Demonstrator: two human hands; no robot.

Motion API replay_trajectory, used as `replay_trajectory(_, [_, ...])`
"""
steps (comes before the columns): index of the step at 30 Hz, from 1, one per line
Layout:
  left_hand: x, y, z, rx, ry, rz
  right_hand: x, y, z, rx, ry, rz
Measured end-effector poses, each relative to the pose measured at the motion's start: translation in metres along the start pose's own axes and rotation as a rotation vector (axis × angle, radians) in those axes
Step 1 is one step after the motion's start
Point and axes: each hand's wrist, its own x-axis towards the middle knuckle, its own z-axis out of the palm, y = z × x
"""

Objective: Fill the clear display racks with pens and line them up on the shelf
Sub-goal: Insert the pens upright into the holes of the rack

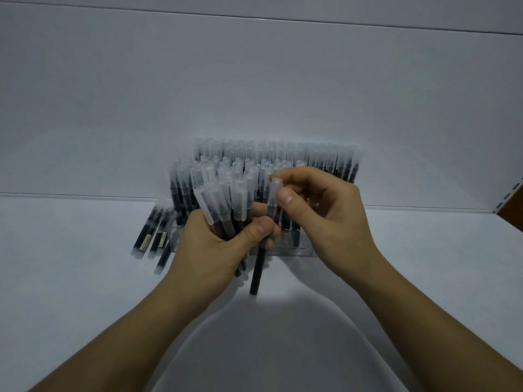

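My left hand (pixel 215 247) grips a bundle of black pens with frosted caps (pixel 226 199), held upright above the white shelf (pixel 424 264). My right hand (pixel 325 219) pinches the cap end of a single black pen (pixel 259 267) that hangs down beside the bundle, touching my left thumb. Behind both hands stands a clear display rack (pixel 291 248) packed with upright pens (pixel 283 157); its lower front is partly hidden by my hands.
A few loose pens (pixel 154 236) lie flat on the shelf left of the rack. The white back panel (pixel 254 80) rises behind. A slotted shelf upright (pixel 509 198) shows at the far right edge.
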Motion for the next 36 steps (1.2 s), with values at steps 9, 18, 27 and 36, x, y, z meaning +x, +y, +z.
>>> replay_trajectory(9, [0.002,-0.002,-0.003,0.164,0.032,0.143,0.002,-0.003,0.001,0.060,0.039,0.059])
replay_trajectory(18, [-0.002,-0.011,-0.010,0.627,0.001,0.420,0.019,-0.006,-0.030,0.228,0.283,0.172])
replay_trajectory(27, [0.000,-0.033,-0.005,1.099,-0.336,0.426,0.027,0.006,-0.052,0.052,0.418,0.180])
replay_trajectory(36, [-0.004,-0.036,0.000,1.139,-0.377,0.389,0.025,0.013,-0.052,-0.134,0.423,0.087])
